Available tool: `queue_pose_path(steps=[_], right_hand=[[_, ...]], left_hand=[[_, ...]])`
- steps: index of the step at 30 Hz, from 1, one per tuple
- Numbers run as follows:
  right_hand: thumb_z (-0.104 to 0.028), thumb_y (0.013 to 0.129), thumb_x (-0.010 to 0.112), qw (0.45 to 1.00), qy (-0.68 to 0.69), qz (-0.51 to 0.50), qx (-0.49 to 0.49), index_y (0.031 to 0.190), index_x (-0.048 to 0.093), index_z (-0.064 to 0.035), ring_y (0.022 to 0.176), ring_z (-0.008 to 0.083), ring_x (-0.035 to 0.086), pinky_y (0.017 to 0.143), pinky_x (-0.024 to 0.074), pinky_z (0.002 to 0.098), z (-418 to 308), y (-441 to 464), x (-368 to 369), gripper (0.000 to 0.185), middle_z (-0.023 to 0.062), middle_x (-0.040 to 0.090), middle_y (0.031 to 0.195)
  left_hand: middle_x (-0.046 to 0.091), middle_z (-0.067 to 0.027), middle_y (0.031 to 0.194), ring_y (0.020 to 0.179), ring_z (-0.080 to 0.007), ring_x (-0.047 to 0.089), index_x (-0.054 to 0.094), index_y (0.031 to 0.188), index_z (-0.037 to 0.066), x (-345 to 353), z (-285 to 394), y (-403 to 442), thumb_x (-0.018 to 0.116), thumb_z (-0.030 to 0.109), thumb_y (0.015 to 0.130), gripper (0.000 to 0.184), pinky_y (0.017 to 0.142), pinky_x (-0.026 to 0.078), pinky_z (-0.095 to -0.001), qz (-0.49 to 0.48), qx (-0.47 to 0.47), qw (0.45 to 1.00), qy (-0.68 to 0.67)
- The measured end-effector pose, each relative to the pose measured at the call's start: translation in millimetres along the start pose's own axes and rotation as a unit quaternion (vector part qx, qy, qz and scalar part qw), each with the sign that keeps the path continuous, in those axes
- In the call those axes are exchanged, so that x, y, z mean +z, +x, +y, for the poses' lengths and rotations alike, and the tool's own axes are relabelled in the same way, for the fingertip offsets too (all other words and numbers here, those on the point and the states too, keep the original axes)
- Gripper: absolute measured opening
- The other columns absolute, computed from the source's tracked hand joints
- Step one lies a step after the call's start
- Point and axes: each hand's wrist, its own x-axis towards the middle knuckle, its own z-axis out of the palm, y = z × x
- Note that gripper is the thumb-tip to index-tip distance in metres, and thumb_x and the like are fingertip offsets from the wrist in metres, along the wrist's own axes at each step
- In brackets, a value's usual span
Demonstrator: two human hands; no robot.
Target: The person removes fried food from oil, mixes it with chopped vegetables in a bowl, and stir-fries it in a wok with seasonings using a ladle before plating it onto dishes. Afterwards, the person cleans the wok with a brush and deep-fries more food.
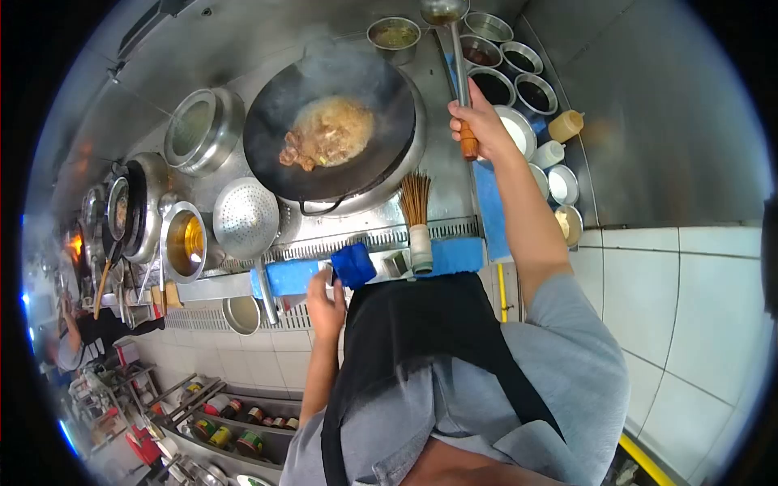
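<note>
Visibly, the wok (pixel 263 142) holds steaming meat (pixel 328 132), one bowl (pixel 174 257) amber liquid (pixel 194 238).

Bright; haze (pixel 328 61) softens wok (pixel 267 138); fisheye bend, black corners; left edge blurred.

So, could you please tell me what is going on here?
The person's right hand holds a ladle by its wooden handle, its head out between the wok and some metal bowls. The left hand is close beside a blue cloth. Browned food sits in the steaming wok.
</note>
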Motion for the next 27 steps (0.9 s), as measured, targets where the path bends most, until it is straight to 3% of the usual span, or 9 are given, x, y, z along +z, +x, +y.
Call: queue_pose_path(steps=[2,5,8,11,14,15,20,24,27], right_hand=[[-0.004,0.093,0.064,0.994,-0.100,0.045,0.017,0.164,0.018,-0.0101,0.062,0.0127,0.053,0.052,0.0431,0.0284,10,40,-21,0.085,0.0062,0.059,0.087],[-0.006,0.091,0.065,0.962,-0.270,-0.007,0.039,0.163,0.024,-0.0097,0.059,0.0136,0.055,0.050,0.0434,0.0293,9,103,-46,0.083,0.0046,0.061,0.080],[-0.009,0.082,0.066,0.957,-0.272,0.052,0.085,0.158,0.036,-0.0048,0.052,0.0181,0.057,0.047,0.0456,0.0340,4,138,-38,0.082,0.0080,0.058,0.066],[-0.010,0.079,0.067,0.935,-0.329,-0.024,0.129,0.149,0.049,-0.0015,0.052,0.0223,0.059,0.048,0.0481,0.0368,3,177,-53,0.074,0.0121,0.064,0.072],[-0.010,0.079,0.066,0.903,-0.430,0.024,0.009,0.138,0.058,0.0020,0.055,0.0252,0.063,0.052,0.0514,0.0383,7,143,-58,0.061,0.0159,0.069,0.079],[-0.014,0.082,0.067,0.893,-0.447,0.042,-0.029,0.135,0.060,0.0022,0.060,0.0246,0.067,0.056,0.0542,0.0386,19,137,-70,0.056,0.0171,0.072,0.088],[-0.013,0.083,0.065,0.932,-0.304,0.157,-0.119,0.144,0.053,0.0010,0.066,0.0210,0.069,0.062,0.0550,0.0353,54,84,-124,0.064,0.0140,0.072,0.088],[-0.009,0.083,0.064,0.916,-0.313,0.234,-0.095,0.147,0.049,0.0022,0.064,0.0177,0.066,0.062,0.0536,0.0330,31,23,-152,0.067,0.0120,0.070,0.085],[-0.007,0.083,0.063,0.917,-0.291,0.266,-0.056,0.149,0.047,0.0016,0.062,0.0159,0.064,0.060,0.0523,0.0320,36,5,-180,0.068,0.0101,0.068,0.081]], left_hand=[[0.068,-0.0200,0.111,0.107,-0.0397,0.065,0.065,0.111,-0.001,11,2,-25,0.069,0.003,0.090,0.022,0.095,0.051,-0.0451,-0.016,-0.020,1.000,0.008],[0.069,-0.0186,0.109,0.104,-0.0392,0.066,0.065,0.108,0.000,28,12,-45,0.070,0.002,0.089,0.020,0.093,0.052,-0.0449,-0.035,-0.063,0.997,0.000],[0.070,-0.0169,0.108,0.104,-0.0377,0.066,0.066,0.106,0.001,40,29,-46,0.070,0.002,0.088,0.018,0.092,0.052,-0.0436,-0.037,-0.094,0.995,-0.005],[0.070,-0.0168,0.108,0.103,-0.0366,0.067,0.066,0.106,0.001,39,43,-42,0.070,0.002,0.089,0.018,0.090,0.053,-0.0429,-0.006,-0.085,0.996,0.019],[0.069,-0.0166,0.108,0.101,-0.0352,0.067,0.066,0.108,0.000,42,23,-58,0.067,0.003,0.092,0.016,0.089,0.054,-0.0427,-0.003,-0.145,0.989,-0.004],[0.069,-0.0166,0.108,0.100,-0.0351,0.067,0.066,0.108,0.000,46,17,-63,0.067,0.004,0.093,0.015,0.088,0.054,-0.0423,0.000,-0.156,0.988,-0.010],[0.069,-0.0154,0.096,0.087,-0.0325,0.069,0.067,0.101,0.001,55,-20,-104,0.067,0.008,0.095,0.010,0.076,0.057,-0.0409,-0.008,-0.225,0.974,-0.003],[0.073,-0.0145,0.091,0.085,-0.0285,0.071,0.070,0.099,0.002,52,-58,-151,0.071,0.016,0.092,0.016,0.076,0.056,-0.0393,-0.130,-0.317,0.937,0.061],[0.075,-0.0131,0.086,0.081,-0.0243,0.072,0.072,0.098,0.002,48,-127,-213,0.073,0.020,0.090,0.020,0.075,0.056,-0.0375,-0.215,-0.370,0.902,0.054]])
